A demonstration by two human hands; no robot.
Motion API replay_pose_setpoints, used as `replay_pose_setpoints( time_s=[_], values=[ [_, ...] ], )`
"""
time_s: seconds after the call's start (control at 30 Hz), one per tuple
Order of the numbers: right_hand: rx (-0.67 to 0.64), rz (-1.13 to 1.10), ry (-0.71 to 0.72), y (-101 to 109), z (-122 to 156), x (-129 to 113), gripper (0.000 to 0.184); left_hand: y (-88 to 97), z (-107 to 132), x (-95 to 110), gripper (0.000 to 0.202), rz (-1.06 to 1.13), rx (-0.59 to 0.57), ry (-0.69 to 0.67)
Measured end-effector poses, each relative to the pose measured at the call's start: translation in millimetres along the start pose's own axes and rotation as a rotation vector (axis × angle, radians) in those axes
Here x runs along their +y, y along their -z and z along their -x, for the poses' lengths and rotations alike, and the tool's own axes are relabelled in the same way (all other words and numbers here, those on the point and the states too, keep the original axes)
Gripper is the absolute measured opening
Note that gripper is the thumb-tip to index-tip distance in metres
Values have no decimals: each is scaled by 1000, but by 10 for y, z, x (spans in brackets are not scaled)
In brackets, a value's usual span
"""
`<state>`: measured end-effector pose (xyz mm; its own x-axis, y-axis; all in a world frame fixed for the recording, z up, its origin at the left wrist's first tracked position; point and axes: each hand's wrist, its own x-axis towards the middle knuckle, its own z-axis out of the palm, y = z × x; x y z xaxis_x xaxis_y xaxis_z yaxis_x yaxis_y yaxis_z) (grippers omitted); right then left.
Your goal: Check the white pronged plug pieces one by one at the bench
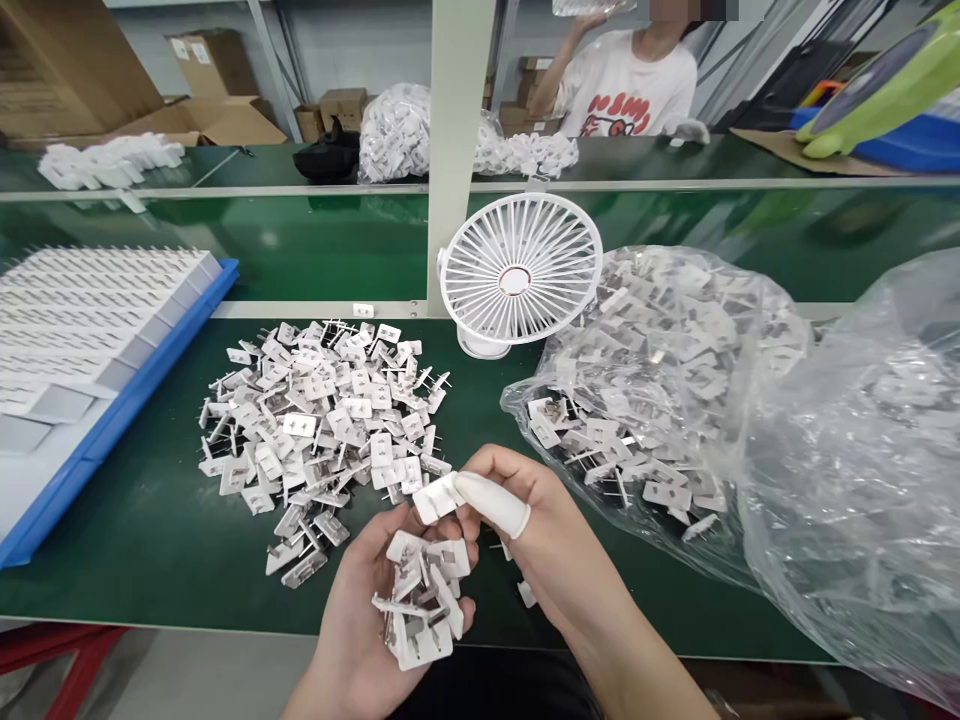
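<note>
The right hand point(540, 520) has its grip closed on a single white plug insert point(437, 497), pinched between the thumb (which wears a white finger cot) and the forefinger, the piece held flat just above the other hand. The left hand point(375, 590) lies palm up below it, fingers curled round a small handful of plug inserts point(421, 600), white plates with metal prongs poking out at odd angles; its grip is closed loosely on that bunch. Both hands hover over the near edge of the green bench point(150, 540).

Just beyond the hands, to the left, a loose pile of inserts point(322, 430) spreads across the bench. To the right sits an open clear plastic bag point(675, 400) holding many more of the same parts, and a second, larger bag point(862, 480) lies beside it, touching it. Behind the pile and the first bag stands a small white fan point(520, 272) next to an upright post point(454, 150).

At the far left a blue tray point(120, 420) carries rows of white parts. On the raised shelf behind lie further heaps of white pieces, and a person in a white shirt point(630, 90) stands beyond it.
</note>
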<state>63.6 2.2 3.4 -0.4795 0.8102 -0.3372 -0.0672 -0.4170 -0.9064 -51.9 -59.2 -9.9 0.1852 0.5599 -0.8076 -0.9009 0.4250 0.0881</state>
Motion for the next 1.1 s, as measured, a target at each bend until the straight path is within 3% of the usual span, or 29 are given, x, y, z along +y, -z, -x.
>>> replay_pose_setpoints(
  time_s=[0.27, 0.53, 0.67, 0.73, 0.8, 0.93, 1.1],
  values=[
    [38, -144, 4, 22, 53, -50, 32, 30, -4, -13, 26, 29, -70, -14],
    [79, -85, 40, 54, 5, -23, 26, 32, -20, -15, 25, 37, -66, -7],
    [72, 11, 83, -5, -132, -22, 11, 12, 6, -27, 29, 34, -33, -11],
    [-7, 108, 101, -61, -155, -58, 19, 2, 17, -39, 32, 23, 16, -26],
    [-110, 317, 141, -105, -129, -101, 25, -12, 23, -49, 36, 13, 64, -55],
    [-256, 735, 243, -122, -37, -124, 15, -51, 24, -48, 44, 4, 83, -88],
    [-219, 779, 277, -87, -47, -55, 28, -54, 3, -45, 43, -50, 73, -44]
  ],
)
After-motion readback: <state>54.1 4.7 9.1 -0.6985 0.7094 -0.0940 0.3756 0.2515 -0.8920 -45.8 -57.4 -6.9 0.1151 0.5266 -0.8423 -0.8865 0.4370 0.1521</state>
